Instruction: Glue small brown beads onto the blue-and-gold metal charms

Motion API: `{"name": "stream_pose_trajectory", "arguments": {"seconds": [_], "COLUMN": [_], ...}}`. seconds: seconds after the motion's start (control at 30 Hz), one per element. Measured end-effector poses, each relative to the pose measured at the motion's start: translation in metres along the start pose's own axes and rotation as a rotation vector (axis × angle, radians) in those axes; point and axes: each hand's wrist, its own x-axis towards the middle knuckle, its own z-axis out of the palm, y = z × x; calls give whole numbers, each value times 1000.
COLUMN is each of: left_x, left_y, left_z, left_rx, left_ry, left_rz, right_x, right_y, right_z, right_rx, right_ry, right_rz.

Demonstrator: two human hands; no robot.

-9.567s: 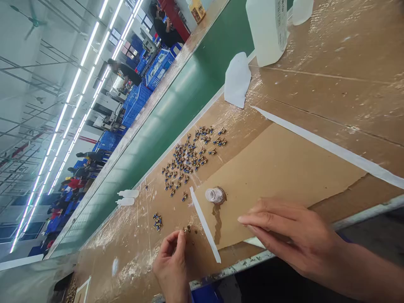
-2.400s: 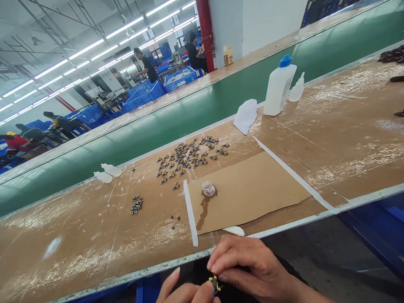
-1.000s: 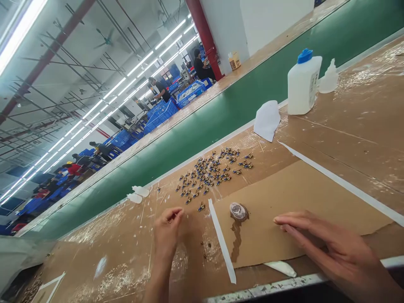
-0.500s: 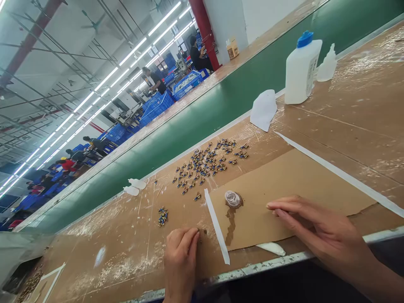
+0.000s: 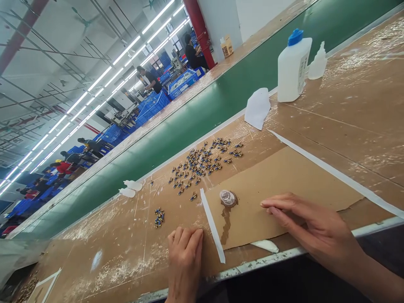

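Currently our left hand (image 5: 184,256) at table (image 5: 120,235), fingers (image 5: 196,242) bunched; our right hand (image 5: 311,223) over cardboard (image 5: 271,181), fingers narrow; contents unclear.

The left hand (image 5: 185,256) is at the table (image 5: 120,240), near a small pile of blue pieces (image 5: 159,218); the right hand (image 5: 312,223) is over the brown cardboard (image 5: 299,176).
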Motion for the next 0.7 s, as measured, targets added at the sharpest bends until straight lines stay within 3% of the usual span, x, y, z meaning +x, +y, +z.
{"name": "stream_pose_trajectory", "arguments": {"seconds": [0.13, 0.27, 0.37, 0.53, 0.7], "left_x": [-2, -8, -16, -29, -31], "left_y": [-9, -17, -35, -83, -113], "left_z": [-2, -11, -22, -27, -17], "left_rx": [-51, -157, -207, -189, -153], "left_ry": [-79, -84, -99, -49, -48], "left_rz": [31, -80, -282, -790, -890], "right_x": [-1, -3, -3, -3, -3], "right_y": [2, 3, 3, 2, 3], "right_z": [0, 1, 1, 1, 0], "right_rx": [-9, -20, -22, -25, -100], "right_ry": [-22, -18, -26, -28, -3], "right_rz": [0, 2, 5, 18, -15]}}
